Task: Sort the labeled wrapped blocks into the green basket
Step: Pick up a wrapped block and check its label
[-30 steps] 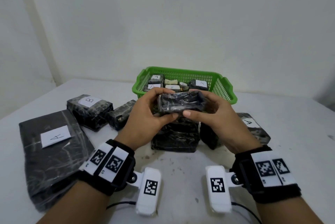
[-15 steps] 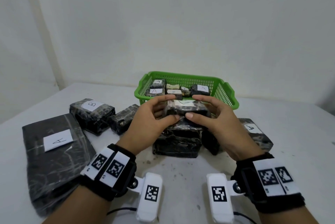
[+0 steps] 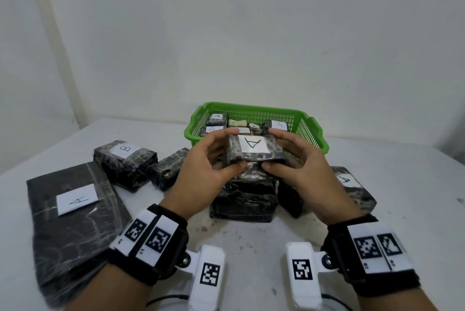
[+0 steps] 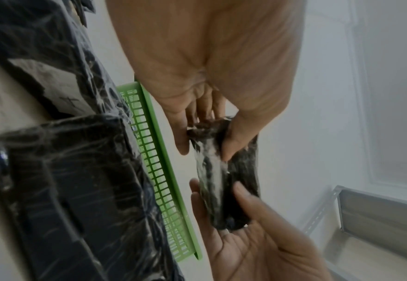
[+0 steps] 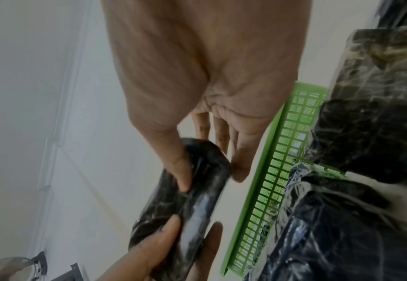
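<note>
Both hands hold one small black wrapped block (image 3: 255, 151) above the table, its white label marked A facing up. My left hand (image 3: 208, 159) pinches its left end between thumb and fingers; my right hand (image 3: 294, 157) pinches the right end. The wrist views show the same block (image 4: 224, 176) (image 5: 185, 201) edge-on between the two hands. Just behind it stands the green basket (image 3: 312, 132) with several small labeled blocks inside. The basket's slotted wall (image 4: 159, 180) (image 5: 269, 190) lies close to the fingertips.
On the white table: a large flat black package labeled A (image 3: 73, 222) at the left, a block labeled B (image 3: 125, 163), a smaller unlabeled one (image 3: 166, 169), a stacked black block (image 3: 244, 200) under the hands, and an A block (image 3: 352, 187) at the right.
The block has turned over in my hands: its dark side showed first, now the A label faces up. It also sits slightly nearer the basket.
</note>
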`<state>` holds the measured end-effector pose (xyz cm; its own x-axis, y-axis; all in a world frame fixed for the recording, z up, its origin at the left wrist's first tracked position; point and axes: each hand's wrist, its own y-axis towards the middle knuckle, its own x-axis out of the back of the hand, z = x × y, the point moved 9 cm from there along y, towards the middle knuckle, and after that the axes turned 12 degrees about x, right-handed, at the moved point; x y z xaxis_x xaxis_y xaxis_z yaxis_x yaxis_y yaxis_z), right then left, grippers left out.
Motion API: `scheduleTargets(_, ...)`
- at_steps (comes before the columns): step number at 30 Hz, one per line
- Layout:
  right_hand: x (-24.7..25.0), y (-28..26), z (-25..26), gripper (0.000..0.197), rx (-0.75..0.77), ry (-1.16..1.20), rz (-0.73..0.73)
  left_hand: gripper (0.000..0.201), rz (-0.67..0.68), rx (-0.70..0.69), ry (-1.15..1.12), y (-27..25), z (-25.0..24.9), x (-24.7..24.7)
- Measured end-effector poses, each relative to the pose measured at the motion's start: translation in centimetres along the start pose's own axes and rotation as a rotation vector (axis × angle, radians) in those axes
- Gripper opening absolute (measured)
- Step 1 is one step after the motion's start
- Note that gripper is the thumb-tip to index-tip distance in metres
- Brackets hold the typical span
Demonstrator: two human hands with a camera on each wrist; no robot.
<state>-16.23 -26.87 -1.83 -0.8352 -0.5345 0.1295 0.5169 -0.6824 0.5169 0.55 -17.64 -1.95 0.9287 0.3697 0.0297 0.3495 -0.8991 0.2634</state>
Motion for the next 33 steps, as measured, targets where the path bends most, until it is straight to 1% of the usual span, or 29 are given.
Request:
scheduleTargets(2,-0.6,-0.2,-0.7,0.075,-0.072,0.010,0.050,0.059,0.010,-0.049,0.001,-0.2,-0.4,-0.1)
scheduleTargets(4,-1.3,-0.4,-1.7,0.078,-0.163,0.156,0.071,0.062,0.039,-0.073,-0.005,-0.4,-0.8,-0.4)
scheduleTargets(6,-1.7,-0.4,-1.6,0.065,-0.196,0.278,0.051,0.066,0.094,-0.068,-0.016,-0.6,-0.9,-1.0)
scheduleTargets(8,-1.6,-0.4,-1.3,0.053,-0.169,0.283,0.013,0.070,0.156,-0.024,-0.008,-0.8,-0.6,-1.6)
scheduleTargets(10,-1.2,-0.3,-1.1,0.049,-0.126,0.224,-0.007,0.068,0.171,0.055,0.018,-0.8,0.0,-1.8)
scheduleTargets(11,-1.1,-0.3,-1.0,0.051,-0.108,0.194,-0.006,0.061,0.151,0.088,0.033,-0.7,0.2,-1.7)
scheduleTargets(12,-1.0,-0.3,-1.0,0.054,-0.099,0.168,-0.005,0.049,0.115,0.103,0.052,-0.6,0.3,-1.4)
scheduleTargets(14,-1.2,-0.2,-1.2,0.058,-0.106,0.145,0.003,0.027,0.033,0.088,0.085,-0.5,0.1,-0.9)
scheduleTargets(15,-1.4,-0.2,-1.2,0.059,-0.113,0.149,0.013,0.024,0.014,0.081,0.084,-0.4,0.1,-0.7)
scheduleTargets(18,-1.2,-0.3,-1.0,0.048,-0.123,0.142,0.007,0.031,0.044,0.088,0.058,-0.5,0.3,-1.0)
scheduleTargets(20,-0.9,-0.2,-0.9,0.043,-0.112,0.108,-0.014,0.032,0.063,0.107,0.048,-0.6,0.4,-1.2)
scheduleTargets(22,-0.8,-0.2,-1.0,0.053,-0.104,0.083,-0.017,0.030,0.027,0.117,0.034,-0.4,0.5,-0.9)
scheduleTargets(24,-0.7,-0.2,-1.1,0.065,-0.099,0.101,-0.035,0.036,0.007,0.140,-0.051,-0.2,0.8,-0.6)
scheduleTargets(26,-0.1,0.0,-0.7,0.062,-0.056,0.106,-0.069,0.043,0.036,0.169,-0.158,-0.1,1.1,-0.6)
scheduleTargets(27,0.3,0.0,-0.2,0.056,-0.015,0.082,-0.084,0.042,0.055,0.170,-0.155,-0.1,1.0,-0.7)
scheduleTargets(29,0.9,0.1,1.0,0.050,0.074,0.037,-0.100,0.039,0.040,0.143,-0.009,-0.3,0.6,-0.7)
scheduleTargets(31,0.9,0.1,1.8,0.053,0.134,0.012,-0.072,0.037,0.010,0.133,0.129,-0.3,0.7,-0.5)
scheduleTargets(33,0.7,0.2,2.1,0.052,0.155,0.042,-0.050,0.038,0.002,0.142,0.146,-0.1,0.9,-0.3)
